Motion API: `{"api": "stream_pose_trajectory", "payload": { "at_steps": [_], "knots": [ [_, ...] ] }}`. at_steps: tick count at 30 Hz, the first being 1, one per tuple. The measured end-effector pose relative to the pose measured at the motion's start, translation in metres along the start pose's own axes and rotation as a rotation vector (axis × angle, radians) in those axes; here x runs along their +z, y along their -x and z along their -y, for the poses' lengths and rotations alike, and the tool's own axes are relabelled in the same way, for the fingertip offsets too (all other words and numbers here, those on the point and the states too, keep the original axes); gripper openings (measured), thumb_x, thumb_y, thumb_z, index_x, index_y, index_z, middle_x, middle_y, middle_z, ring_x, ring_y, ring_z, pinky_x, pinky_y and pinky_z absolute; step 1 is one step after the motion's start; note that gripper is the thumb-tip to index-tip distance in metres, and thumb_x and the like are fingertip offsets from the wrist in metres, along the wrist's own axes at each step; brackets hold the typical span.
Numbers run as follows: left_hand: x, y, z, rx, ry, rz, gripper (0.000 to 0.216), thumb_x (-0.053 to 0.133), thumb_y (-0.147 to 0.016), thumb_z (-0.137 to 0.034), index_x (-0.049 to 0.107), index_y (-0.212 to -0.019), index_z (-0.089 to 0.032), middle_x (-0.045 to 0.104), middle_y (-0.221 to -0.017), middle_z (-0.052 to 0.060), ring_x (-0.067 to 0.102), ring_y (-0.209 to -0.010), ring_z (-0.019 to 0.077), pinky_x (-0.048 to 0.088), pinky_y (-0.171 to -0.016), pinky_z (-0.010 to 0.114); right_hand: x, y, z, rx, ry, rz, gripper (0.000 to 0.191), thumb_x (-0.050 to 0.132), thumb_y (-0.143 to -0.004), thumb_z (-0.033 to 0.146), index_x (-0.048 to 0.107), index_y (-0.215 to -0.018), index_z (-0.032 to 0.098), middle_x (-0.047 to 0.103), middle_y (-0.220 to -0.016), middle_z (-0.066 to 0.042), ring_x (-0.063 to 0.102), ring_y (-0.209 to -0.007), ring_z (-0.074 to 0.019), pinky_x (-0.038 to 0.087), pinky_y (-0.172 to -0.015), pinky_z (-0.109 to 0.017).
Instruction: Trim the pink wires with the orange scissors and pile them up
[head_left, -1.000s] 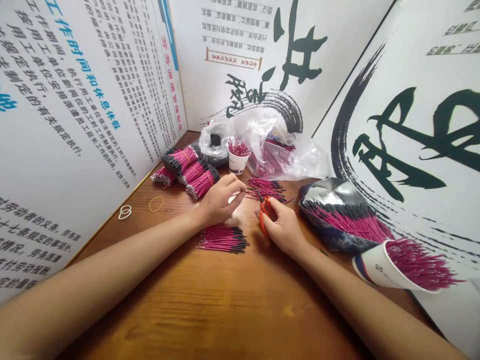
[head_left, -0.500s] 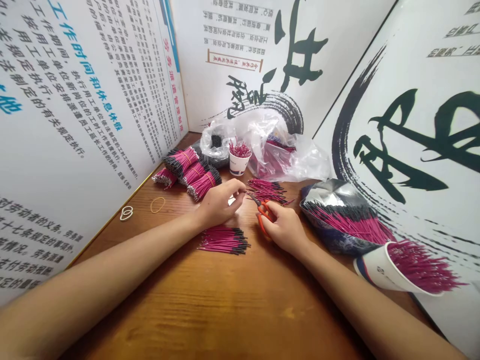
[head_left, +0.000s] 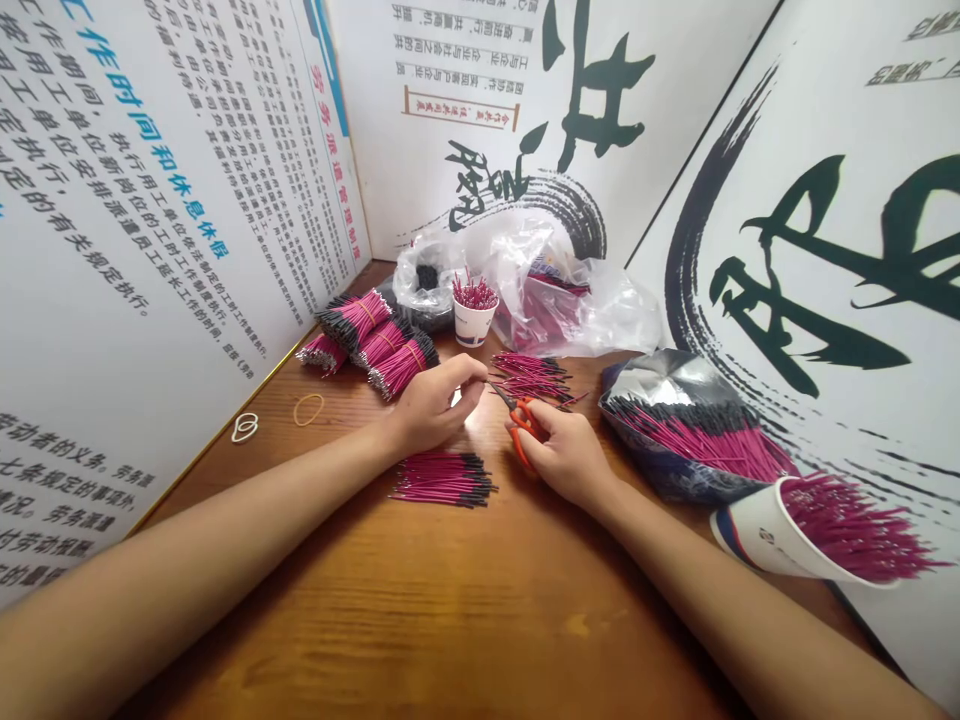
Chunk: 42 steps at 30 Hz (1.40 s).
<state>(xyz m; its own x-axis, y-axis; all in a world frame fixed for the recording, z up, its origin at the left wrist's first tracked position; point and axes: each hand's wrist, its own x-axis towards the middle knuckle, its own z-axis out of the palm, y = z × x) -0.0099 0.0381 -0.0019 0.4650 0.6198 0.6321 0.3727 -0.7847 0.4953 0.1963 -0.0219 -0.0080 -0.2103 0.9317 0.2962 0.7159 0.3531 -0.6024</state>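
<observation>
My left hand (head_left: 439, 400) is closed in a pinch, thumb against fingers, on a thin pink wire that hardly shows at the fingertips. Wrapped round the orange handles of the scissors (head_left: 525, 420) is my right hand (head_left: 570, 450). The scissors' dark narrow tips point at my left fingertips, close to them; whether they touch the wire I cannot tell. Just behind the tips lies a loose pile of pink wires (head_left: 529, 375). Nearer to me, below my left wrist, a row of pink wires with black ends (head_left: 442, 480) rests on the wooden table (head_left: 450, 600).
Banded wire bundles (head_left: 390, 345) are stacked at the back left, beside rubber bands (head_left: 307, 408). Behind my hands stand a paper cup of wires (head_left: 474, 325) and clear plastic bags (head_left: 615, 310). An open bag of wires (head_left: 675, 480) and a tilted cup (head_left: 757, 530) lie right.
The view has shifted slightly. My hands keep nearly the same pose, left pinching and right round the scissors, with the scissors' tips still by the left fingertips.
</observation>
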Motion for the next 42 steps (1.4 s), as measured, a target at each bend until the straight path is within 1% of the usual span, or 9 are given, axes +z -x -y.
{"api": "stream_pose_trajectory", "payload": {
  "at_steps": [5,12,21,27,30,35,42],
  "knots": [
    [-0.0004,-0.0006,-0.0016,0.006,-0.023,-0.017,0.008,0.048,-0.094,-0.018,0.055,-0.091,-0.016,0.058,-0.077,0.0,0.051,-0.066,0.0095,0.039,-0.059,0.021,0.0003,0.0003,0.0002,-0.009,-0.011,-0.007,0.021,0.054,-0.087,0.029,0.046,-0.07,0.021,0.05,-0.06,0.004,0.043,-0.054,-0.0114,0.028,-0.054,-0.024],
    [0.0004,0.0003,-0.0026,-0.021,-0.046,-0.048,0.008,0.05,-0.092,-0.019,0.056,-0.09,-0.016,0.059,-0.075,-0.001,0.049,-0.061,0.0086,0.039,-0.058,0.021,0.0007,-0.001,-0.0012,-0.006,-0.025,-0.026,0.019,0.056,-0.085,0.028,0.047,-0.07,0.021,0.051,-0.06,0.004,0.043,-0.054,-0.0113,0.029,-0.054,-0.023],
    [0.0011,-0.0007,-0.0028,-0.004,-0.048,-0.035,0.007,0.049,-0.092,-0.017,0.056,-0.09,-0.016,0.06,-0.076,-0.001,0.051,-0.063,0.0087,0.039,-0.059,0.021,0.0005,-0.0008,-0.0006,-0.008,-0.036,-0.012,0.019,0.056,-0.086,0.028,0.048,-0.07,0.021,0.053,-0.061,0.004,0.043,-0.054,-0.0113,0.029,-0.054,-0.023],
    [0.0013,0.0,-0.0016,0.02,-0.036,-0.017,0.007,0.049,-0.093,-0.017,0.056,-0.091,-0.016,0.062,-0.079,0.0,0.051,-0.064,0.0088,0.04,-0.06,0.021,0.0005,-0.0015,-0.0019,-0.016,-0.039,0.006,0.02,0.056,-0.085,0.027,0.047,-0.07,0.021,0.049,-0.06,0.004,0.041,-0.054,-0.0112,0.028,-0.054,-0.024],
    [0.0007,0.0002,-0.0018,0.013,-0.033,-0.003,0.008,0.049,-0.093,-0.018,0.056,-0.091,-0.016,0.061,-0.079,0.0,0.052,-0.065,0.0093,0.041,-0.06,0.022,0.0003,-0.0007,-0.0021,-0.019,-0.041,0.008,0.02,0.055,-0.086,0.026,0.045,-0.069,0.021,0.047,-0.059,0.005,0.04,-0.054,-0.0113,0.028,-0.054,-0.024],
    [0.0001,0.0003,-0.0017,0.017,-0.039,-0.005,0.009,0.048,-0.093,-0.018,0.057,-0.091,-0.016,0.062,-0.08,0.001,0.054,-0.069,0.0109,0.042,-0.063,0.023,-0.0005,-0.0003,0.0008,-0.011,-0.005,-0.007,0.021,0.053,-0.086,0.026,0.044,-0.068,0.021,0.049,-0.059,0.004,0.042,-0.054,-0.0121,0.029,-0.054,-0.024],
    [0.0005,-0.0001,-0.0032,0.014,-0.03,-0.007,0.01,0.047,-0.094,-0.018,0.057,-0.092,-0.016,0.064,-0.083,0.002,0.057,-0.074,0.0122,0.045,-0.069,0.024,-0.002,-0.001,0.0012,0.005,-0.031,-0.048,0.028,0.053,-0.088,0.031,0.041,-0.065,0.021,0.048,-0.058,0.004,0.041,-0.053,-0.0114,0.028,-0.054,-0.024]
  ]
}}
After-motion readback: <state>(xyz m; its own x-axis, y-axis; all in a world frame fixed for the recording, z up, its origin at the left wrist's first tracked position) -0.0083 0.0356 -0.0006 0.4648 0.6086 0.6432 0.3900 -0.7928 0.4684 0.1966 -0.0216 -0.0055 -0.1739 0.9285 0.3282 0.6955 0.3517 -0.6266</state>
